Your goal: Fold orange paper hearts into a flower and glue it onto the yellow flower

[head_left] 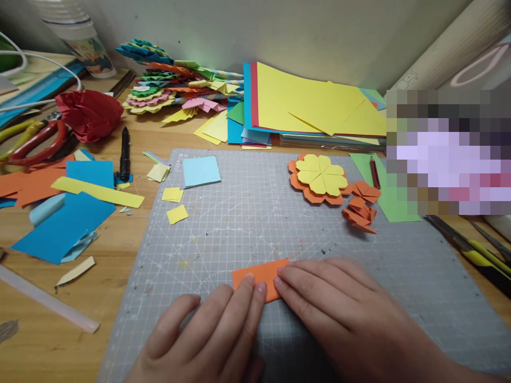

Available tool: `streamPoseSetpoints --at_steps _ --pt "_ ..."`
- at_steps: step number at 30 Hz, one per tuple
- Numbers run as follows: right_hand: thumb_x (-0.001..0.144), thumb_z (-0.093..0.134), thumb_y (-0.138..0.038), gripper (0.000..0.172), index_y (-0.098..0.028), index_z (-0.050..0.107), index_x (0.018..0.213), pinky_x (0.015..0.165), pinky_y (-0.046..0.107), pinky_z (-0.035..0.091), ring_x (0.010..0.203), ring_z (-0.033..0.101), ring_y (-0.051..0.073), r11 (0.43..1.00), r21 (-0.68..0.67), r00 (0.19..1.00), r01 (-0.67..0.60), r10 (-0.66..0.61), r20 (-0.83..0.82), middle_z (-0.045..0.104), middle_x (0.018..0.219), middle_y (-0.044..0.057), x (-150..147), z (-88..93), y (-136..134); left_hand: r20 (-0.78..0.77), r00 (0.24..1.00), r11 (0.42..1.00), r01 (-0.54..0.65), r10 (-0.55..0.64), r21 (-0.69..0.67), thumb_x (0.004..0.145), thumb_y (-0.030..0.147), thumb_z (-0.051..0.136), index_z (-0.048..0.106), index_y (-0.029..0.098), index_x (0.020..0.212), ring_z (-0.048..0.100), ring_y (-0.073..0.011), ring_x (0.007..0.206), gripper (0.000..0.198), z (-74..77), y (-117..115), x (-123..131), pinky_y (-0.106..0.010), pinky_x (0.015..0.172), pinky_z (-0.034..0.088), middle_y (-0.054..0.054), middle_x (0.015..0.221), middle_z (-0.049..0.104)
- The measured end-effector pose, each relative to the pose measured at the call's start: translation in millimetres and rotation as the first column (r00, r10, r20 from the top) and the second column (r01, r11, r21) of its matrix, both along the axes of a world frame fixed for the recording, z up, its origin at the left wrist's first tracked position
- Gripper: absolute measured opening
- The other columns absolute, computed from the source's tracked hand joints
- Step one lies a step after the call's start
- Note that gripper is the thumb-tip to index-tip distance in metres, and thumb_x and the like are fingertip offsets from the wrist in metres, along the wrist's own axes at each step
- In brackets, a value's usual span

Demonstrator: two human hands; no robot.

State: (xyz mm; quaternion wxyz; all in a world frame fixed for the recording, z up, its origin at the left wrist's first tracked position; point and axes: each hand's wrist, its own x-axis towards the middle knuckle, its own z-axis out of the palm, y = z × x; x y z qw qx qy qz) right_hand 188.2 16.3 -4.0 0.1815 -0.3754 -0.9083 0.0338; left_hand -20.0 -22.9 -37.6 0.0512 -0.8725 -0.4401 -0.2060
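Gripping by fingertip pressure, left hand (203, 338) and right hand (347, 306) pin the orange strip (269, 273); even pressure should keep edges aligned.

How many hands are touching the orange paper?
2: the left hand, with fingertips near the middle of the orange paper, and the right hand, at its right end. No other hand shows there.

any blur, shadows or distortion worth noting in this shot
Head view: a pixelated patch covers the right edge; a dark shadow lies on the cutting mat between the left hand and right hand; the cup at upper left leans outward, perhaps wide-angle stretch.
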Motion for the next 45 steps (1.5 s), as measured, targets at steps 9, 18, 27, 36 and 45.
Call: streamPoseSetpoints --at_steps 9,18,27,36,45 --pt "0.091 0.036 -0.008 0.035 -0.016 0.07 0.097 0.074 0.032 0.043 0.08 0.06 0.017 1.0 -0.028 0.999 0.008 -0.007 0.033 0.071 0.085 0.005 0.8 0.3 -4.7 -0.032 0.999 0.974 -0.023 0.017 -0.223 0.084 0.051 0.055 0.064 0.028 0.12 0.056 -0.0217 0.101 0.043 12.2 9.8 0.3 -0.037 0.096 0.027 0.002 0.113 0.069" --pt "0.098 0.031 -0.024 0.043 -0.016 0.07 0.081 0.057 0.035 0.03 0.059 0.046 0.017 0.997 -0.064 0.999 -0.048 0.047 -0.014 0.06 0.063 0.0 -11.4 -6.1 -12.3 -0.115 0.992 0.982 0.028 -0.05 -0.187 0.082 0.05 0.054 0.065 0.023 0.12 0.056 -0.0256 0.103 0.049 25.3 20.5 0.0 -0.039 0.092 0.029 -0.007 0.114 0.068" --pt "0.087 0.051 -0.016 0.019 -0.018 0.069 0.081 0.063 0.037 0.025 0.064 0.045 0.018 0.995 -0.07 0.994 0.07 -0.064 0.088 0.063 0.066 0.0 -5.4 4.9 -22.0 -0.084 0.996 0.968 -0.003 -0.019 -0.252 0.08 0.046 0.055 0.064 0.023 0.121 0.054 -0.0268 0.106 0.047 30.9 15.1 0.3 -0.04 0.095 0.028 -0.007 0.117 0.064" --pt "0.096 0.035 -0.022 0.042 -0.018 0.063 0.065 0.074 0.038 0.026 0.071 0.05 0.018 0.919 -0.305 0.968 0.251 -0.237 0.084 0.06 0.067 0.003 19.5 19.5 -20.5 -0.051 0.997 0.893 0.023 -0.052 -0.449 0.075 0.022 0.051 0.054 0.026 0.128 0.043 -0.0294 0.115 0.054 39.5 21.5 1.7 -0.049 0.098 0.025 -0.009 0.119 0.052" --pt "0.092 0.045 -0.016 0.011 -0.018 0.055 0.096 0.091 0.039 0.02 0.108 0.056 0.019 0.98 -0.193 0.999 -0.036 0.03 -0.033 0.066 0.122 0.004 5.9 5.0 -45.7 -0.055 0.996 0.882 0.032 -0.066 -0.47 0.07 0.014 0.049 0.057 0.022 0.124 0.044 -0.0298 0.11 0.056 45.9 20.0 0.9 -0.051 0.094 0.029 -0.011 0.111 0.048"
